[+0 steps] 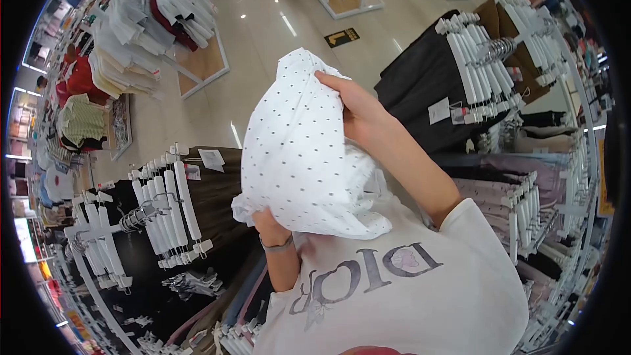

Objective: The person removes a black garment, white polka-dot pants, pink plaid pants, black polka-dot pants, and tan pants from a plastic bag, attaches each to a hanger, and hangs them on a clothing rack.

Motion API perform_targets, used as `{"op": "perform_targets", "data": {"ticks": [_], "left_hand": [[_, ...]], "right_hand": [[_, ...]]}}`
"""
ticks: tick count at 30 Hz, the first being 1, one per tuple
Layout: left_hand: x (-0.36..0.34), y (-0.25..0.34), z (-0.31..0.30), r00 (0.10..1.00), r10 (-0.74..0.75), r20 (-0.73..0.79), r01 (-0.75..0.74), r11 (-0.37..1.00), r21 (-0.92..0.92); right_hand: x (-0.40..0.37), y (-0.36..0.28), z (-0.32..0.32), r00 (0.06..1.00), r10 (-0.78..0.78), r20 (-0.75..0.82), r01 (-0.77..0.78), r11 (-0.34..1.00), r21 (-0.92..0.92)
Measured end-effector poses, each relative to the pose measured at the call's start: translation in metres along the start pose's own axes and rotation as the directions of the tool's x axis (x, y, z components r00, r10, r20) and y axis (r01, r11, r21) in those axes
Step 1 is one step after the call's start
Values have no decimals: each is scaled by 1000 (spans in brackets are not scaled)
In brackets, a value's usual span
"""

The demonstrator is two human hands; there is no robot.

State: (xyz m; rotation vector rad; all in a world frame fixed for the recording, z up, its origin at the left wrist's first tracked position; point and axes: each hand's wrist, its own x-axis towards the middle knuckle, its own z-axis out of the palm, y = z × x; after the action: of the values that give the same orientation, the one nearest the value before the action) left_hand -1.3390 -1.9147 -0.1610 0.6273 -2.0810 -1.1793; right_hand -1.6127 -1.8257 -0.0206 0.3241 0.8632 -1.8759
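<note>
A white garment (pixel 296 138) with small dark dots hangs bunched in front of my chest, held by both hands; its exact kind does not show. My right hand (pixel 360 106) grips its upper right edge, thumb on the front and the other fingers mostly hidden. Low on the left, my left hand (pixel 266 222) is closed on the cloth near the garment's lower corner, with its fingers largely covered by fabric. A grey band (pixel 279 245) circles my left wrist. Loose folds droop toward my white printed T-shirt (pixel 420 296).
Dark skirts on white clip hangers (pixel 164 210) hang close on my left. More dark garments (pixel 420 66) and a rack of pale pink trousers (pixel 493 190) stand on my right. Ahead lies a shiny tiled floor (pixel 263 33) with a dark floor sign (pixel 342 37) and clothing racks beyond.
</note>
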Motion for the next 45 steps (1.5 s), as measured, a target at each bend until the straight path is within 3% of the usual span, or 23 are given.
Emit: {"op": "perform_targets", "data": {"ticks": [4, 5, 6, 8, 9, 11, 13, 14, 16, 18, 19, 22, 23, 26, 27, 29, 32, 33, 36, 37, 41, 43, 45], "left_hand": [[22, 45, 1, 984, -131, -116, 96, 958, -270], [26, 52, -1, 974, -197, -112, 139, 912, -386], [30, 54, -1, 953, -296, -63, 189, 746, -639], [39, 66, -3, 947, -322, 14, 194, 535, -822], [46, 76, -2, 963, -268, 18, 171, 559, -811], [66, 103, 2, 987, -158, 27, 119, 604, -788], [79, 115, 4, 994, -81, 68, 104, 633, -767], [83, 116, 4, 992, -64, 105, 122, 641, -758], [75, 115, 1, 962, -112, 249, 263, 628, -732], [53, 107, 7, 909, -260, 325, 414, 646, -641], [52, 113, 12, 883, -332, 333, 470, 631, -618], [76, 156, 22, 794, -522, 312, 589, 531, -609], [78, 154, 25, 722, -613, 321, 647, 434, -626], [78, 143, 41, 827, -471, 308, 544, 532, -649], [70, 132, 46, 862, -402, 309, 505, 616, -605], [78, 156, 48, 824, -475, 310, 537, 476, -696], [80, 157, 54, 783, -552, 286, 539, 373, -755], [83, 154, 55, 794, -548, 265, 520, 384, -763], [101, 157, 63, 780, -553, 293, 521, 314, -794], [105, 156, 69, 750, -570, 335, 543, 242, -804], [130, 137, 88, 694, -543, 473, 646, 180, -742], [147, 127, 102, 709, -516, 481, 644, 198, -739], [171, 126, 108, 714, -523, 465, 632, 198, -749]], "right_hand": [[10, 17, -33, 981, -179, 79, 195, 921, -337], [14, 25, -44, 986, -156, 64, 168, 936, -310], [13, 35, -53, 935, -326, 137, 344, 750, -565], [6, 52, -67, 751, -516, 411, 539, 120, -834], [5, 50, -73, 847, -235, 477, 526, 246, -814], [-17, 53, -67, 766, -350, 539, 589, 46, -807], [-30, 48, -59, 728, -289, 621, 685, 274, -676], [-33, 43, -57, 709, -179, 682, 634, 584, -506], [-47, 37, -43, 636, -109, 764, 572, 730, -373], [-68, 38, -16, 590, -144, 794, 742, 484, -464], [-69, 38, -10, 673, -112, 731, 697, 424, -577], [-60, 44, -17, 720, -165, 674, 664, 446, -600], [-56, 46, -26, 704, -149, 695, 694, 352, -628], [-52, 40, -34, 772, -166, 613, 624, 380, -683], [-52, 36, -30, 810, -169, 562, 554, 535, -638], [-50, 26, -20, 879, -140, 455, 375, 793, -480], [-48, 21, -26, 860, -110, 499, 436, 667, -604], [-49, 18, -32, 797, -80, 599, 566, 445, -694], [-47, 17, -50, 763, -70, 642, 640, 215, -737], [-44, 21, -64, 831, -69, 552, 540, 337, -771], [-14, 6, -87, 882, -191, 431, 472, 346, -811], [6, -11, -105, 945, -270, 182, 317, 629, -710], [32, -36, -134, 976, -200, -90, 139, 881, -453]]}}
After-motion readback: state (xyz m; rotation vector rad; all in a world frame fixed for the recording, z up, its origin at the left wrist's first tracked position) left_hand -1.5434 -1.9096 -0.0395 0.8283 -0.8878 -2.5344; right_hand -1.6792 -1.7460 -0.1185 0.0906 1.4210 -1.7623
